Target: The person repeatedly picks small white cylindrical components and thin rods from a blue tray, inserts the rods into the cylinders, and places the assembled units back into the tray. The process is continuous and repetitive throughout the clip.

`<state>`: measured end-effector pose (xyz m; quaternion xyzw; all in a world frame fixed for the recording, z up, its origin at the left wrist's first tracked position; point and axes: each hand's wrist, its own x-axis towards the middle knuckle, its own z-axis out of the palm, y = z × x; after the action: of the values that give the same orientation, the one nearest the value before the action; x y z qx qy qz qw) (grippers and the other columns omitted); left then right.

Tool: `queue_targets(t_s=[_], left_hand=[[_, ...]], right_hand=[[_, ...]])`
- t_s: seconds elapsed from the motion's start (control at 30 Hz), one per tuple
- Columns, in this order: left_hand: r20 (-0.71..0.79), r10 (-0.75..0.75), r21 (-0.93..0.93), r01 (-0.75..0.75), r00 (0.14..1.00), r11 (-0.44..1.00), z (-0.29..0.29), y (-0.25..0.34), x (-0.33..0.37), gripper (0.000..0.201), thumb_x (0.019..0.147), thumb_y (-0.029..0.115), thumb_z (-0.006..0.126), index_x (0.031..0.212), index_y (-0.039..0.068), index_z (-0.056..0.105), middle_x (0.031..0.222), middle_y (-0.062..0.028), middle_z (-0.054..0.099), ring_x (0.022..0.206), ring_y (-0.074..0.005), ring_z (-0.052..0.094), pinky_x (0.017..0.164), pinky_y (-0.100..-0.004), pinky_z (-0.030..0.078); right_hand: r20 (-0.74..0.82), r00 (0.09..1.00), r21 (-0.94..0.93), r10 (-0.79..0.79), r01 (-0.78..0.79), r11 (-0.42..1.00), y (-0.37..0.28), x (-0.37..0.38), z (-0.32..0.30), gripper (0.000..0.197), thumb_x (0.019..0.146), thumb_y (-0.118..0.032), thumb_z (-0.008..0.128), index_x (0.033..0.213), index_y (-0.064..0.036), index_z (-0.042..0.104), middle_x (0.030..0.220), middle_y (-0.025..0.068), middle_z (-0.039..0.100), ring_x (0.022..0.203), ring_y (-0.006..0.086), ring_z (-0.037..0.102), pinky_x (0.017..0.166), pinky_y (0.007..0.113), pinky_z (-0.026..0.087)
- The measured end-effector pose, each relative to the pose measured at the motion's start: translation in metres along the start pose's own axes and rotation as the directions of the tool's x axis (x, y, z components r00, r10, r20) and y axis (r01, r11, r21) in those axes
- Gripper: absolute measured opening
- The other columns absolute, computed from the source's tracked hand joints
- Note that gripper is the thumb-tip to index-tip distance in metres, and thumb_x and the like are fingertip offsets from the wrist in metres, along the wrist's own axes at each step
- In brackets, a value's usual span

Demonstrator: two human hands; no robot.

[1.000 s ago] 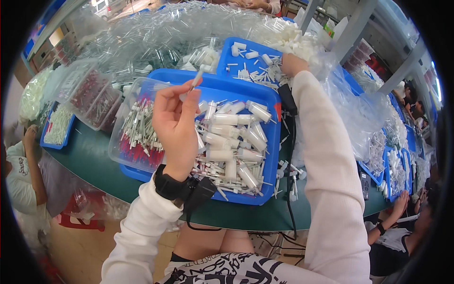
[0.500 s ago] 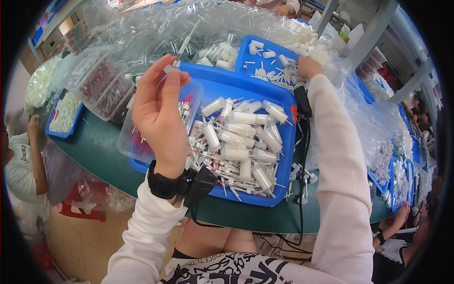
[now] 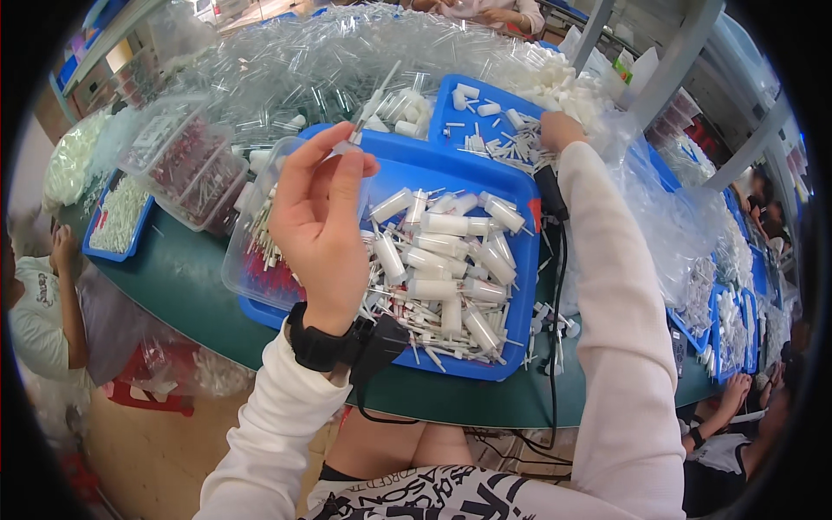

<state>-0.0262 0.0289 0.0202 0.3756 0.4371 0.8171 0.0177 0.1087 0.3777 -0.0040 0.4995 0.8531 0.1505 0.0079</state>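
My left hand (image 3: 325, 212) is raised over the left part of the large blue tray (image 3: 433, 165), thumb and fingertips pinched on the lower end of a thin white applicator wand (image 3: 379, 97) that points up and away. My right hand (image 3: 562, 130) is curled at the right edge of the smaller blue tray (image 3: 446, 108), beside a scatter of small white sticks (image 3: 511, 146); whatever is in its fingers is hidden. White tubes with thin rods (image 3: 442, 244) lie heaped in the large tray. Under my left wrist sits a clear plastic box (image 3: 238, 251) with red and white sticks.
Clear tubes (image 3: 286, 74) pile up across the back. Stacked clear boxes (image 3: 173, 160) and a small blue tray of white pieces (image 3: 121, 217) stand at the left. A black cable (image 3: 559, 295) runs beside the large tray. Other people sit around the green table (image 3: 199, 299).
My left hand has shifted right and slightly down in the picture with the wand. The right hand stays by the smaller tray, having moved only slightly.
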Motion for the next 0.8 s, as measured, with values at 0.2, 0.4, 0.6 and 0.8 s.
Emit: queue_targets(t_s=[0.2, 0.4, 0.6, 0.8], left_hand=[[0.044, -0.027, -0.027, 0.028, 0.999, 0.999, 0.007, -0.001, -0.005, 0.022, 0.085, 0.002, 0.055, 0.107, -0.001, 0.055, 0.093, -0.0069, 0.060, 0.080, -0.0107, 0.057, 0.073, -0.0218, 0.045], [0.165, -0.007, 0.000, 0.007, 0.986, 1.000, 0.004, 0.004, -0.010, 0.023, 0.083, -0.001, 0.055, 0.107, -0.003, 0.053, 0.102, -0.0082, 0.059, 0.083, -0.0110, 0.056, 0.075, -0.0223, 0.046], [0.279, 0.037, -0.052, -0.023, 0.960, 0.998, 0.009, -0.002, -0.021, 0.022, 0.082, -0.004, 0.053, 0.105, -0.005, 0.053, 0.104, -0.0102, 0.058, 0.087, -0.0133, 0.056, 0.078, -0.0247, 0.046], [0.346, 0.046, -0.062, -0.026, 0.937, 0.998, 0.014, -0.004, -0.027, 0.021, 0.079, -0.007, 0.056, 0.100, -0.004, 0.056, 0.099, -0.0092, 0.059, 0.089, -0.0127, 0.055, 0.077, -0.0233, 0.047]], right_hand=[[-0.398, 0.903, 0.291, 0.162, -0.043, 0.956, 0.032, 0.001, -0.031, 0.019, 0.075, -0.013, 0.052, 0.087, -0.0066, 0.065, 0.089, 0.0184, 0.063, 0.085, 0.0336, 0.062, 0.074, 0.042, 0.049], [-0.521, 0.848, 0.473, -0.093, 0.378, 0.796, 0.012, -0.118, -0.119, 0.022, 0.081, -0.019, 0.054, 0.095, -0.0051, 0.064, 0.088, 0.0088, 0.064, 0.077, 0.0180, 0.059, 0.065, 0.030, 0.044], [-0.232, 0.967, 0.902, -0.110, 0.256, 0.349, -0.050, -0.256, -0.084, 0.014, 0.081, -0.009, 0.058, 0.094, -0.0046, 0.060, 0.083, 0.0056, 0.061, 0.060, 0.0122, 0.051, 0.057, 0.025, 0.043], [-0.443, 0.895, 0.886, -0.049, 0.446, 0.126, -0.061, -0.260, -0.050, 0.018, 0.077, -0.005, 0.063, 0.095, -0.0031, 0.059, 0.092, 0.0041, 0.063, 0.076, 0.0127, 0.058, 0.067, 0.025, 0.046]])
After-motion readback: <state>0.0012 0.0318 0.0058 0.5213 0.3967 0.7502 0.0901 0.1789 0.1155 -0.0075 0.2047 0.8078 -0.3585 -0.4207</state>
